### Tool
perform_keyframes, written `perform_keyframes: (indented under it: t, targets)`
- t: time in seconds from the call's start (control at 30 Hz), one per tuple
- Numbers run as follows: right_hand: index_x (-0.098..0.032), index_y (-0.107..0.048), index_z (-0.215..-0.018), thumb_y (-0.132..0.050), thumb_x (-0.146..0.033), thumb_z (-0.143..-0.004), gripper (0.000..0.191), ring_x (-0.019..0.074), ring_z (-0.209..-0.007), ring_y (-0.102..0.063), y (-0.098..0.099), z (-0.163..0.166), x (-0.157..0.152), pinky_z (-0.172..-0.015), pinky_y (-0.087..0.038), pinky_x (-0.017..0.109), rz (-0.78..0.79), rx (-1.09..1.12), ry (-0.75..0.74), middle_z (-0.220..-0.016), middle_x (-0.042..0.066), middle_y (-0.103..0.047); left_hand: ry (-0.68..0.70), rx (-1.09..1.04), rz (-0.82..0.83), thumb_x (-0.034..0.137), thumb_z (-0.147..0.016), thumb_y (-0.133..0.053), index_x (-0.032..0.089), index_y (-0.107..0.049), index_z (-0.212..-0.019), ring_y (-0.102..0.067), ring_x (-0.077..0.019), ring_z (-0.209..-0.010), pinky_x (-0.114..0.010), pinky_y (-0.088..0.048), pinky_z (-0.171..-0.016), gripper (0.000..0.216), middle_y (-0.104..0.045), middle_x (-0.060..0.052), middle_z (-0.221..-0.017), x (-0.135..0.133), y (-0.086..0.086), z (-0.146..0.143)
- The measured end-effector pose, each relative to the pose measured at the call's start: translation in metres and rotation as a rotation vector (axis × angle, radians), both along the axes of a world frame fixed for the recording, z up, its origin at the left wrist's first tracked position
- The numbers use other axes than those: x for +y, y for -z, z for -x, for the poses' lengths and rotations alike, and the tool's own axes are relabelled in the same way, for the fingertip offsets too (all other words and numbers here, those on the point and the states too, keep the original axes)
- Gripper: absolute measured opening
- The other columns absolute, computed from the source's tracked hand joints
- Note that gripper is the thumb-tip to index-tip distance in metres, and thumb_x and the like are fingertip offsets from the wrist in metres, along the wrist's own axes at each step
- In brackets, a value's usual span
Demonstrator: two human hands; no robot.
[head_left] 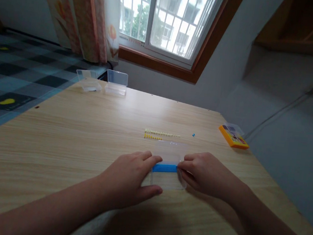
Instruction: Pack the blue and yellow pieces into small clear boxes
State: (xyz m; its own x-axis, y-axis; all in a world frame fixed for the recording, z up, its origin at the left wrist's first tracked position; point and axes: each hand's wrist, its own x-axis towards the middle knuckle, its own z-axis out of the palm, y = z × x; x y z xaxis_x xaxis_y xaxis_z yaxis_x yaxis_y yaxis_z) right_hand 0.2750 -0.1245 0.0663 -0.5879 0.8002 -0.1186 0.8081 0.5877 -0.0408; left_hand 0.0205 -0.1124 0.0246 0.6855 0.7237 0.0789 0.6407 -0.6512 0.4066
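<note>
A small clear plastic box (168,179) lies open on the wooden table (72,138), with a row of blue pieces (164,168) across its middle. My left hand (129,178) grips the box's left side, thumb below and fingers curled over the top, touching the blue row's left end. My right hand (203,172) pinches the right end of the blue row and the box's right edge. Just beyond the box lie two short rows of small yellow pieces (160,134) and one loose blue piece (193,135).
Two open clear boxes (89,79) (117,81) stand at the table's far left edge. An orange flat case (233,136) sits at the far right edge. A bed with a checked cover (17,71) is left, a window (168,17) and curtain (83,15) behind.
</note>
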Motion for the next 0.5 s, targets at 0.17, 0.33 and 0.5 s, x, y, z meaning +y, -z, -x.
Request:
perform_keyframes:
  t: [0.17, 0.33, 0.5]
  targets:
    - [-0.016, -0.071, -0.078, -0.059, -0.018, -0.093, 0.019, 0.0093, -0.060, -0.048, 0.0006, 0.0020, 0.0001, -0.059, -0.022, 0.027, -0.016, -0.017, 0.006, -0.074, 0.001, -0.066, -0.004, 0.010, 0.004, 0.048, -0.085, -0.072, 0.021, -0.059, -0.136, -0.068, -0.0352, -0.107, -0.052, -0.055, -0.091, 0.059, -0.068, -0.010, -0.119, -0.0012, -0.0036, -0.0007]
    - [-0.016, -0.072, -0.081, -0.060, -0.017, -0.093, 0.017, 0.0098, -0.059, -0.049, 0.0006, 0.0042, -0.0032, -0.057, -0.020, 0.028, -0.023, -0.067, 0.020, -0.075, 0.002, -0.067, -0.009, 0.008, 0.017, 0.049, -0.085, -0.072, 0.021, -0.060, -0.135, -0.068, -0.0346, -0.107, -0.051, -0.055, -0.092, 0.058, -0.069, -0.010, -0.118, -0.0017, -0.0056, -0.0011]
    - [-0.017, -0.070, -0.079, -0.060, -0.016, -0.093, 0.017, 0.0095, -0.057, -0.049, 0.0010, 0.0032, -0.0067, -0.056, -0.020, 0.028, -0.038, -0.057, 0.009, -0.074, 0.002, -0.067, -0.011, 0.000, 0.016, 0.048, -0.084, -0.073, 0.021, -0.060, -0.135, -0.068, -0.0334, -0.107, -0.048, -0.055, -0.092, 0.059, -0.069, -0.009, -0.118, -0.0013, -0.0038, -0.0008]
